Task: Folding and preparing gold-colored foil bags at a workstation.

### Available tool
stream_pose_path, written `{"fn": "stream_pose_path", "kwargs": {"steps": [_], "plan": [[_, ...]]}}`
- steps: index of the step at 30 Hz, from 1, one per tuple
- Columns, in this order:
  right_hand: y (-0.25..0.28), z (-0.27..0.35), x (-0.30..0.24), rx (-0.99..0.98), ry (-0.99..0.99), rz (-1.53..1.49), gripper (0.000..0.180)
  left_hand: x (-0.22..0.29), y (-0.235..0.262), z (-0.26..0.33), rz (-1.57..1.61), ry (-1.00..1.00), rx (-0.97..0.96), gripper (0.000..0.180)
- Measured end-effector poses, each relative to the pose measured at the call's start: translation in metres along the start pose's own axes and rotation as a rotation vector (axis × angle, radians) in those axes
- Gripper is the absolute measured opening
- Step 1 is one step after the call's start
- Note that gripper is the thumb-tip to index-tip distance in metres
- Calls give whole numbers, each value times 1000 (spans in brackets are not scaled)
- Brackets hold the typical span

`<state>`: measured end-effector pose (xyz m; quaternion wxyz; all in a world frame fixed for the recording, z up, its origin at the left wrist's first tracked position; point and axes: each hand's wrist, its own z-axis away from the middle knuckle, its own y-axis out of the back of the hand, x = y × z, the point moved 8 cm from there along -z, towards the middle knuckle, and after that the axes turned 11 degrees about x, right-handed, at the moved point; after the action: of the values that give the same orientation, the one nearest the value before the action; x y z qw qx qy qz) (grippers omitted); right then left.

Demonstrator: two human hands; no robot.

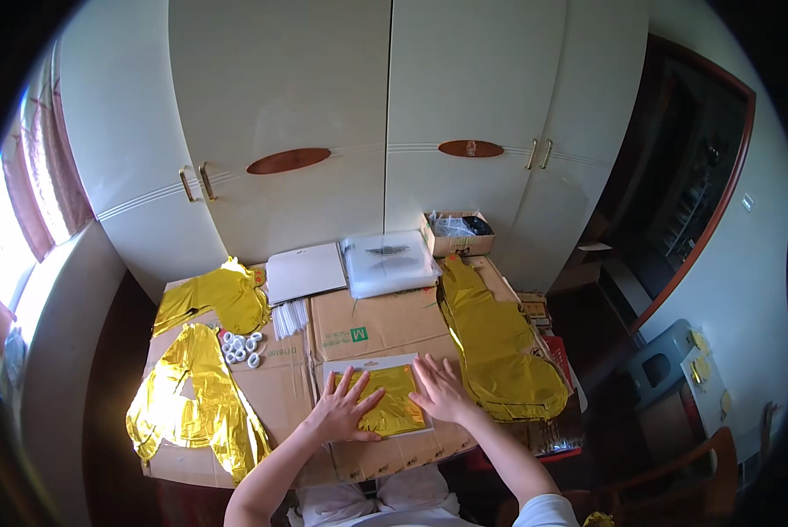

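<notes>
I'm resting my open left hand [345, 413] and right hand [440, 393], gripping nothing, on a shiny gold foil rectangle [396, 400] atop a white card [383, 362]; it's looking nearly flat, while larger crumpled gold foil pieces [496, 338] are lying unfolded alongside.

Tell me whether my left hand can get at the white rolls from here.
Probably yes: the left hand lies over the left side of the gold foil square, and only cardboard seems to lie between it and the white rolls.
</notes>
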<state>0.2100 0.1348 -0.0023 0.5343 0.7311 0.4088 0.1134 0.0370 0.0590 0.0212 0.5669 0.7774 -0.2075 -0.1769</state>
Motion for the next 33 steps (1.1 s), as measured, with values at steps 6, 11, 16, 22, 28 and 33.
{"fn": "stream_pose_path", "kwargs": {"steps": [6,11,16,22,28,33], "plan": [[16,15,2,-125,57,118,56,-2,-2,1,-7,5,-35,98],[14,11,5,-141,53,100,55,-1,-2,2,8,-3,-60,100],[14,5,2,-200,52,101,57,-2,0,3,28,26,-58,100],[13,-12,-52,-116,139,17,70,-6,-5,4,33,55,-28,111],[-20,-20,-68,-163,272,221,94,-8,1,5,51,110,1,120],[-27,-19,-63,-179,253,199,94,-18,-4,11,7,167,17,119]]}}
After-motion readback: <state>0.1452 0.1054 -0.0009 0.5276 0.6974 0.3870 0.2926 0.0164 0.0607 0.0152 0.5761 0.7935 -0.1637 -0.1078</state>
